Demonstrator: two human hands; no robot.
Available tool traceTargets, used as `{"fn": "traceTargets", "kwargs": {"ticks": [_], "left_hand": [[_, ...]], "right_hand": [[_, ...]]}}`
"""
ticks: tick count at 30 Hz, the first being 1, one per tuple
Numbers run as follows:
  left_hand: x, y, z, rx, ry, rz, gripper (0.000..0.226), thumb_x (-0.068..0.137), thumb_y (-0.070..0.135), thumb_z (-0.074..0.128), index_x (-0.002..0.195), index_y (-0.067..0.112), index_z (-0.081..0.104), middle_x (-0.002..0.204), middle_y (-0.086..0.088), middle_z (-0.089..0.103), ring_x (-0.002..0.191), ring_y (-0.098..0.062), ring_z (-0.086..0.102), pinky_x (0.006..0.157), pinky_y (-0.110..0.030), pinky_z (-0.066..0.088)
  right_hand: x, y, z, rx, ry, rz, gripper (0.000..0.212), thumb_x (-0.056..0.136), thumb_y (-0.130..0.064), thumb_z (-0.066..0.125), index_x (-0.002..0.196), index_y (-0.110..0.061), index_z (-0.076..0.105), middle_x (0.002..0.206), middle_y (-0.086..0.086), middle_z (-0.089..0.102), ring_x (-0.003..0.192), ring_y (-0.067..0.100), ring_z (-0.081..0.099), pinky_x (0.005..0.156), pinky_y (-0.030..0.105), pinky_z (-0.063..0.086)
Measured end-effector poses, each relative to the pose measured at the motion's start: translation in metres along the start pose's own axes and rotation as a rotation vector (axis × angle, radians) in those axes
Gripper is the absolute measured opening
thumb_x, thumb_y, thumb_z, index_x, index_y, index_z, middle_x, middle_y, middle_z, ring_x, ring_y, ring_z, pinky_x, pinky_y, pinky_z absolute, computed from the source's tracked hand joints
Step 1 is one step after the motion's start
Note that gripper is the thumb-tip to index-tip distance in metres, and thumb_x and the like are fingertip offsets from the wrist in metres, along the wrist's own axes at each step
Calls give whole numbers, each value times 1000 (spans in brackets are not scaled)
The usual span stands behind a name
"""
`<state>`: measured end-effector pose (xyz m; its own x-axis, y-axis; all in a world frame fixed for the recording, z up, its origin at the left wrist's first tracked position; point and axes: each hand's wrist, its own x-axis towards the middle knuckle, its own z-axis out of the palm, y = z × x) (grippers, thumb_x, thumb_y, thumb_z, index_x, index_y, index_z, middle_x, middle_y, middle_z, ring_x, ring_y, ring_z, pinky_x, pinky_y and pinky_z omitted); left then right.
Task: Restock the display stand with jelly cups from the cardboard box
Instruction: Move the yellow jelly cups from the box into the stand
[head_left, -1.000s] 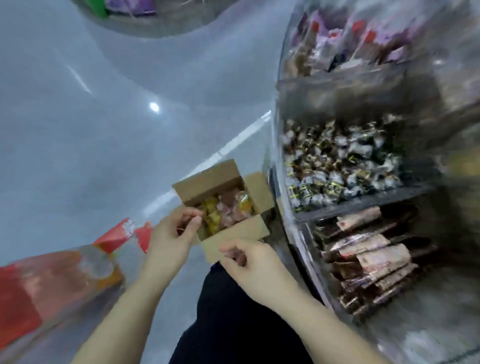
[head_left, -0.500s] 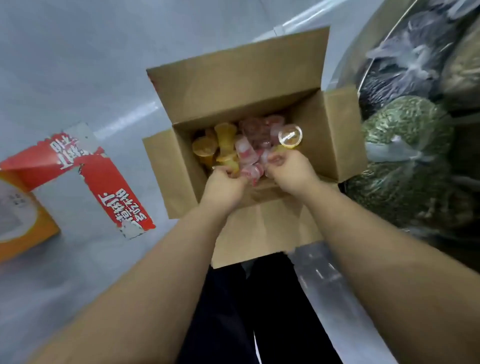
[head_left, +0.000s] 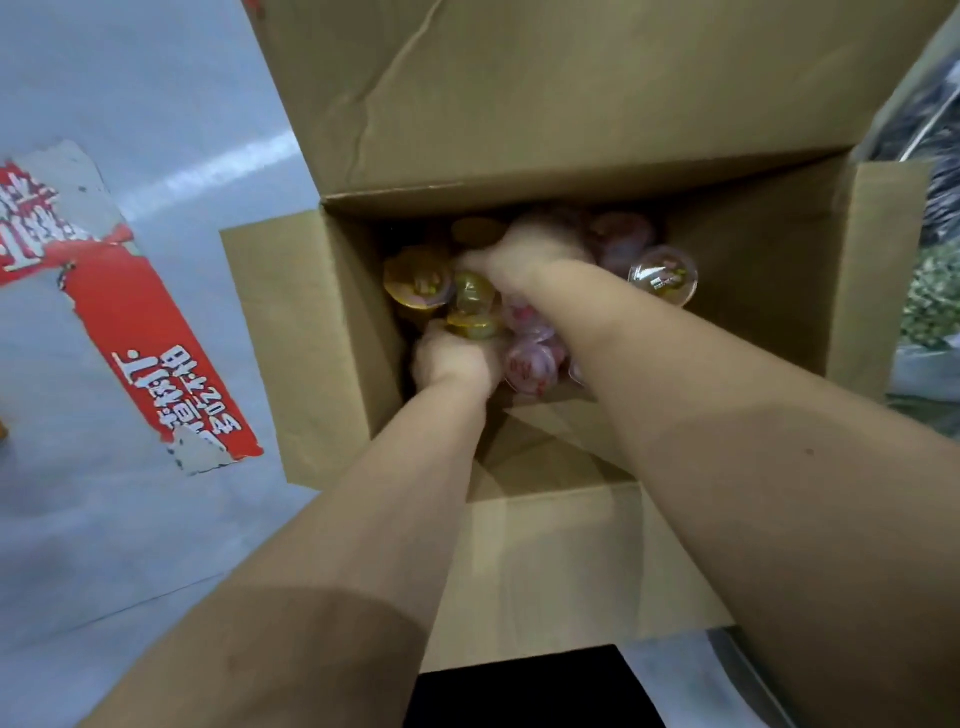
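both hands (head_left: 511, 306) now deeper in cardboard box (head_left: 291, 338), fingers buried among jelly cups (head_left: 524, 364); grips unclear.

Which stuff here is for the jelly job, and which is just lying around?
For the job: cardboard box, jelly cups, left hand, right hand.
Just lying about: red torn label on the floor, bagged goods at right.

The cardboard box (head_left: 524, 551) sits open before me, flaps splayed outward — my jelly cups (head_left: 524, 358), yellow and pink with clear lids, lie heaped against its far wall, tumbled every way.
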<state>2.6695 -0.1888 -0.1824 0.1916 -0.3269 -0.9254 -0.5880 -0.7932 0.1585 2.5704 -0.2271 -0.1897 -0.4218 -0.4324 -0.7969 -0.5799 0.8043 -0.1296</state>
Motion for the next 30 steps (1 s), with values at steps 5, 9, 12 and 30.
{"fn": "traceTargets", "kwargs": {"ticks": [5,9,12,30], "left_hand": [[-30,-7,-14,-57,-139,94,46,64,13,77,109,12,65,105,-8,70,93,-25,65,78,-30,52],[-90,-1,-48,-47,-207,238,38,71,2,75,103,15,59,101,-8,68,87,-20,63,78,-32,51],[-166,11,-83,-51,-208,383,38,76,2,72,94,27,49,90,4,62,75,-2,59,69,-19,47],[-657,125,-174,395,-871,1335,41,69,13,65,93,43,52,81,26,63,75,8,59,69,-6,44]], "right_hand": [[-26,9,-10,356,22,35,52,67,-45,76,105,-13,62,102,6,64,98,24,63,72,28,48],[-98,27,-36,1163,122,260,43,75,-14,70,115,-17,54,90,0,62,77,18,62,53,23,50],[-182,36,-69,1421,227,288,52,79,1,63,128,-11,49,98,-2,62,74,5,58,53,12,48],[-687,90,-331,1180,839,-207,54,66,-31,75,114,-41,51,108,-22,62,99,1,62,79,14,48]]}}
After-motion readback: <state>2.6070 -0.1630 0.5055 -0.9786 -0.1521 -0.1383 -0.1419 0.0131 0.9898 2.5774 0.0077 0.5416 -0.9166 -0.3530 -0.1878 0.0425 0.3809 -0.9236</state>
